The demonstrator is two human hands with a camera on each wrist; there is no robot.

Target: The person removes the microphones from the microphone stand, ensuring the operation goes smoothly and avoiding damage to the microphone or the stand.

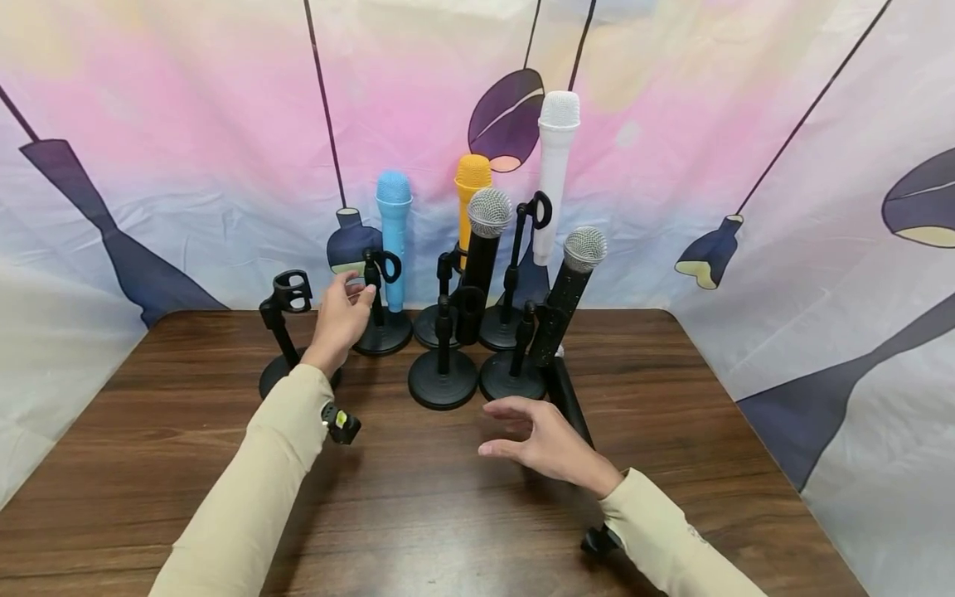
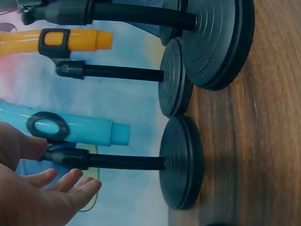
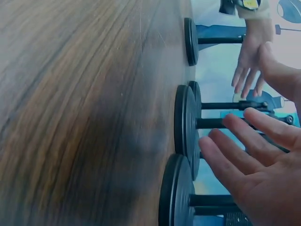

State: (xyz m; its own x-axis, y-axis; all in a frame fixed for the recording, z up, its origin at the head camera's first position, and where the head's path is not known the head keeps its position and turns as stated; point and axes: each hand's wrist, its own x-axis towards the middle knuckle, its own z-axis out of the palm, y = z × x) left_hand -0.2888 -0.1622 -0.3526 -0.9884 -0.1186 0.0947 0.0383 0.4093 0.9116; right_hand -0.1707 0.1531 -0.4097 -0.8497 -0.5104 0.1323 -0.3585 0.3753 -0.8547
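A light blue microphone (image 1: 394, 240) stands upright in the clip of a black desk stand (image 2: 127, 162). My left hand (image 1: 345, 319) is beside that clip, its thumb close to the stand's top joint and its fingers extended; whether it touches the joint I cannot tell. Left of that hand is a black stand with a vacant clip (image 1: 291, 290). My right hand (image 1: 548, 439) hovers over the table in front of the stands, fingers apart from the thumb, with nothing held. Nearest it are two black microphones with silver heads, one (image 1: 481, 265) near upright, the other (image 1: 567, 294) tilted right.
An orange microphone (image 1: 473, 186) and a tall white microphone (image 1: 555, 166) are in stands in the back row. A long black bar (image 1: 569, 402) lies partly hidden behind my right hand. The wooden table (image 1: 418, 506) ends at a patterned cloth backdrop (image 1: 246, 166).
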